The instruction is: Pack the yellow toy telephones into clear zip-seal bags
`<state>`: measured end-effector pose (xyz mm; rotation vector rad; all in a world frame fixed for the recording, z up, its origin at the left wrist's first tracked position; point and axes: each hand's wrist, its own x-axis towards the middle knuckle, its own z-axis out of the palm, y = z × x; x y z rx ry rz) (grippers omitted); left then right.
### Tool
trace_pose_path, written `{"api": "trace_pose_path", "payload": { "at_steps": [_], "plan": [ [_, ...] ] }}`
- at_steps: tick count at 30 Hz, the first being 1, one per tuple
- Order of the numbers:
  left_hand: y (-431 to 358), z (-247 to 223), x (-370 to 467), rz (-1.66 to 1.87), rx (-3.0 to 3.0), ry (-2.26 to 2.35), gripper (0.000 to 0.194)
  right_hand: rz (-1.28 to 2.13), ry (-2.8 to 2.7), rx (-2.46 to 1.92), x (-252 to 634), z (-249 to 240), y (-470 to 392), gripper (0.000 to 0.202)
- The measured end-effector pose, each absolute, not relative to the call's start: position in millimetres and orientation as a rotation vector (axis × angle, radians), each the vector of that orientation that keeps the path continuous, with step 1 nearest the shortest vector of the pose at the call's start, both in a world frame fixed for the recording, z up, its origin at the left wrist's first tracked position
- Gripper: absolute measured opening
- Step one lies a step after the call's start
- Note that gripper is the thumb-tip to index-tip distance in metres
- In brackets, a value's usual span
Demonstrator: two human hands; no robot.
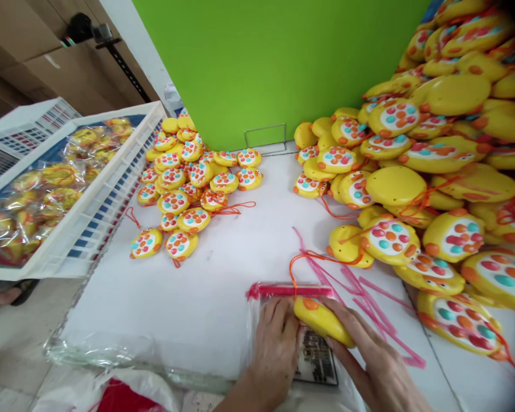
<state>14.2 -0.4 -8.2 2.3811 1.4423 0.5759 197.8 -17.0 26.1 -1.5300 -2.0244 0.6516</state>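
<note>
Halfway: right hand grasping yellow toy at 6 o'clock, left hand flat on clear bag, toy not yet inside, big pile at 3 o'clock unbagged.

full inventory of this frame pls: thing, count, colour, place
yellow toy: one, yellow with orange knob, held over the bag at bottom centre
clear bag: one, transparent with pink strip on top, flat on the table under the hands
small toy heap: many, yellow with coloured buttons, table centre-left
large toy heap: many, yellow with orange cords, right side
pink strips: several, pink, table right of the bag
white crate: one, white, left, holds bagged toys
table: one, white
green panel: one, green, at the back
left hand: on the bag, touching the toy
right hand: gripping the toy
</note>
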Motion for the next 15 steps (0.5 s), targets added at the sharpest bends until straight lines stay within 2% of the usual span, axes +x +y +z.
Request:
{"api": "trace_pose_path", "payload": {
  "at_steps": [6,10,15],
  "plan": [
    [1,-20,13,0.623,2.492,1.443,0.034,0.660,-1.839,-1.701,213,41,-2,0.047],
    [5,-18,17,0.535,2.423,1.464,0.016,0.616,-1.669,-1.738,212,71,20,0.047],
    [10,-4,21,0.523,2.351,1.469,0.011,0.618,-1.575,-1.785,219,83,24,0.055]
  ]
}}
